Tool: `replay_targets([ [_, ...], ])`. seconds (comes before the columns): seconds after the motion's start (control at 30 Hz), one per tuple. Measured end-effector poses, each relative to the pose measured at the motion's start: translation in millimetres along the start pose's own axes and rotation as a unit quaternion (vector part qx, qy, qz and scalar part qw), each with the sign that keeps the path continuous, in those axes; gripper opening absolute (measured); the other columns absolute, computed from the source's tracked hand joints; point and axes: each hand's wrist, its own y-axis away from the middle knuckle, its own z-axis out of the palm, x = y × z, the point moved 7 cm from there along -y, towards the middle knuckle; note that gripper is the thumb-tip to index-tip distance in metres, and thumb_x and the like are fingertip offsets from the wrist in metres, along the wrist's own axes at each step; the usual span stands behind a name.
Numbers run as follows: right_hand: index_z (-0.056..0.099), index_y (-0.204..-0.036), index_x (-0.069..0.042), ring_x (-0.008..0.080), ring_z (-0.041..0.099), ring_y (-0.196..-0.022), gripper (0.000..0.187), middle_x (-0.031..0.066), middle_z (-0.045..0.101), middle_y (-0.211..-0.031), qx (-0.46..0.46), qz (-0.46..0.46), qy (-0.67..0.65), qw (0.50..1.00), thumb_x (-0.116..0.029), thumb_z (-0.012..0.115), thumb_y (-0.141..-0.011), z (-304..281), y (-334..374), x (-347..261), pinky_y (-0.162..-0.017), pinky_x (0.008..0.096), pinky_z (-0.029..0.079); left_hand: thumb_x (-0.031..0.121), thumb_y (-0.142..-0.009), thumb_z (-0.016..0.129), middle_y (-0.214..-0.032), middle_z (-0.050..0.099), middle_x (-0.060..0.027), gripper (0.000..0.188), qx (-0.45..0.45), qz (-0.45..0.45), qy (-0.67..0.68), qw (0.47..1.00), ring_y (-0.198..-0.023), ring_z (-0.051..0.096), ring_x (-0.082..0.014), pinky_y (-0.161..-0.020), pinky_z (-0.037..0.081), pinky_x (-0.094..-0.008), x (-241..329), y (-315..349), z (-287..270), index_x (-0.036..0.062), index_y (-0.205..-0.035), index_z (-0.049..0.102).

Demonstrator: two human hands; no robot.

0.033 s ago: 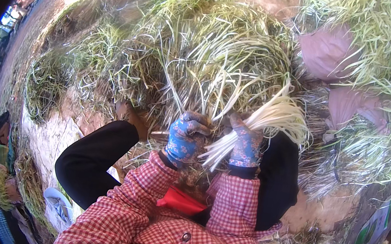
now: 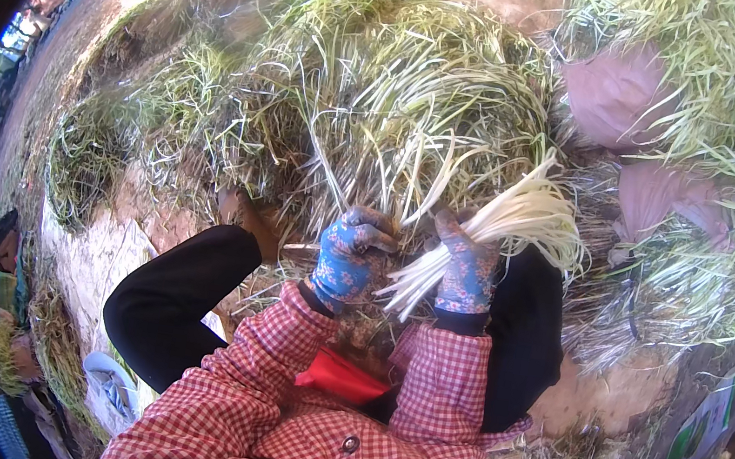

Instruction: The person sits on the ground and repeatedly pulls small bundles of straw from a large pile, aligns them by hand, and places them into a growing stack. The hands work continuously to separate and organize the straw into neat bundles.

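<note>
Looks like the gather-and-bunch step: right hand (image 2: 467, 272) is gripping a bundle of pale stalks (image 2: 500, 225) at frame centre, fanning toward upper right. Left hand (image 2: 346, 259) is closing on loose stalks at the edge of the green heap (image 2: 387, 91) just above. Hands are near each other, not touching. Next move probably needs the new stalks aligned butt-to-butt with the bundle. Stalks are white at base, thin, clean

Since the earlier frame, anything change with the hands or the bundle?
No visible change. The right hand keeps its grip on the bundle of white stalks, the left hand is still at the base of the green stalk pile, and the red cloth stays in the lap.
</note>
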Motion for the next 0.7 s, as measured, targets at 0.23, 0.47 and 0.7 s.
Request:
replay_targets([
  [0.23, 0.054, -0.087, -0.001, 0.0129, 0.056, -0.058, 0.027, 0.0077, 0.060, -0.076, 0.036, -0.063, -0.004, 0.997, 0.000, 0.075, -0.070, -10.7, -0.4, -14.4, -0.054, 0.0234, 0.047, 0.005, -0.081, 0.067, -0.095, 0.062, -0.0077, 0.019, 0.037, -0.251, 0.321, 0.912, -0.084, 0.060, -0.0145, -0.076, 0.050, -0.0271, -33.8, 7.7, 8.6, 0.0052, -0.099, 0.062],
  [0.47, 0.057, -0.089, -0.001, 0.0157, 0.059, -0.072, 0.031, 0.0057, 0.062, -0.078, -0.001, -0.160, 0.187, 0.969, -0.002, 0.079, -0.066, 4.0, 2.7, -24.9, -0.068, 0.0287, 0.048, 0.022, -0.088, 0.063, -0.072, 0.064, -0.0039, 0.022, 0.017, -0.398, 0.389, 0.831, -0.058, 0.054, -0.0076, -0.050, 0.042, -0.0201, -49.5, -4.6, 53.1, 0.0007, -0.093, 0.065],
  [0.7, 0.049, -0.087, -0.005, 0.0139, 0.056, -0.052, 0.029, 0.0141, 0.062, -0.073, 0.113, -0.157, -0.089, 0.977, 0.005, 0.072, -0.072, -36.7, 2.5, -46.3, -0.047, 0.0245, 0.045, 0.007, -0.082, 0.062, -0.079, 0.064, -0.0128, 0.009, 0.066, -0.267, -0.288, 0.918, -0.072, 0.062, -0.0267, -0.068, 0.049, -0.0326, -171.5, 39.2, -59.1, 0.0029, -0.088, 0.068],
])
